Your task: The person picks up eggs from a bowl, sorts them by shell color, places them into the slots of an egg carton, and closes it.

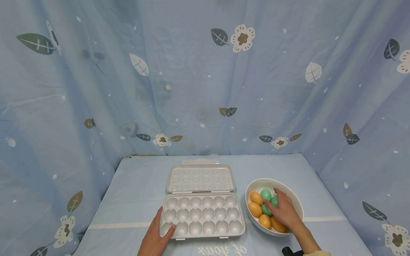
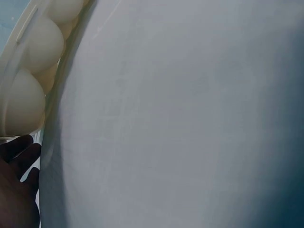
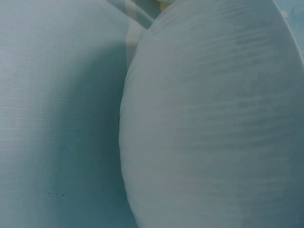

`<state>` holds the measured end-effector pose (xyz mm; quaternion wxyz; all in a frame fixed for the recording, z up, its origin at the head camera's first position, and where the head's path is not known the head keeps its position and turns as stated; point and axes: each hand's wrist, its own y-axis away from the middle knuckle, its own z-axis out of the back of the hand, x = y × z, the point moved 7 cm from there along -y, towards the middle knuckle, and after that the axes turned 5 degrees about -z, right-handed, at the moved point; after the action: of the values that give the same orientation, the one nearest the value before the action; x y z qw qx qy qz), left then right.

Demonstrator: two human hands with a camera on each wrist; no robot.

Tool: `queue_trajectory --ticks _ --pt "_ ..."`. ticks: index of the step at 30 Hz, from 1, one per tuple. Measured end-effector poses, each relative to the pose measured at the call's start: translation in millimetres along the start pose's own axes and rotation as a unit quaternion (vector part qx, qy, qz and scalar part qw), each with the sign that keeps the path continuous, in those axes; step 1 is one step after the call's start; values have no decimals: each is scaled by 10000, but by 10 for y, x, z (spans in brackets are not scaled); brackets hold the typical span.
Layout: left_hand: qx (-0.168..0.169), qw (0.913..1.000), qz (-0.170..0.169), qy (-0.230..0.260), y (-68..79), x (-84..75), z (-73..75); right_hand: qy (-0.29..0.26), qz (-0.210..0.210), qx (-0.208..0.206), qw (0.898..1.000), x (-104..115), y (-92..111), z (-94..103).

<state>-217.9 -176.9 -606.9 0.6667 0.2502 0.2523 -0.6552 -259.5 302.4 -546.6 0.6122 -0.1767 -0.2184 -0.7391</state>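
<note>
An egg box [image 1: 202, 215] of pale plastic lies with its lid [image 1: 201, 178] folded back, its round hollows bare. My left hand [image 1: 157, 231] holds its near left corner, thumb over the rim and fingers along the side. The left wrist view shows those fingers [image 2: 23, 154] by the rounded cups [image 2: 23, 102]. To the right, a white bowl [image 1: 296, 202] contains orange eggs [image 1: 255, 209] and green eggs [image 1: 266, 194]. My right hand [image 1: 285, 209] reaches into it, thumb and fingers spread about a green egg [image 1: 274, 201]. In the right wrist view the bowl's outer wall [image 3: 209, 118] hides that hand.
A light blue cloth [image 1: 137, 185] with a pale stripe and white lettering covers the table. Blue curtains [image 1: 192, 89] with leaves and flowers hang behind and at both sides. A black object [image 1: 289, 251] shows beside the right wrist at the near edge.
</note>
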Motion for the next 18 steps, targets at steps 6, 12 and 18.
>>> queue_trajectory --ticks 6,12,18 --pt "37 10000 40 7 -1 -12 -1 -7 91 -127 9999 -18 -29 -8" --pt "40 10000 31 -24 -5 -5 -7 -7 185 -229 9996 -26 -50 6" --pt "37 10000 24 -37 -9 5 -13 60 64 -214 9997 -30 -55 27"
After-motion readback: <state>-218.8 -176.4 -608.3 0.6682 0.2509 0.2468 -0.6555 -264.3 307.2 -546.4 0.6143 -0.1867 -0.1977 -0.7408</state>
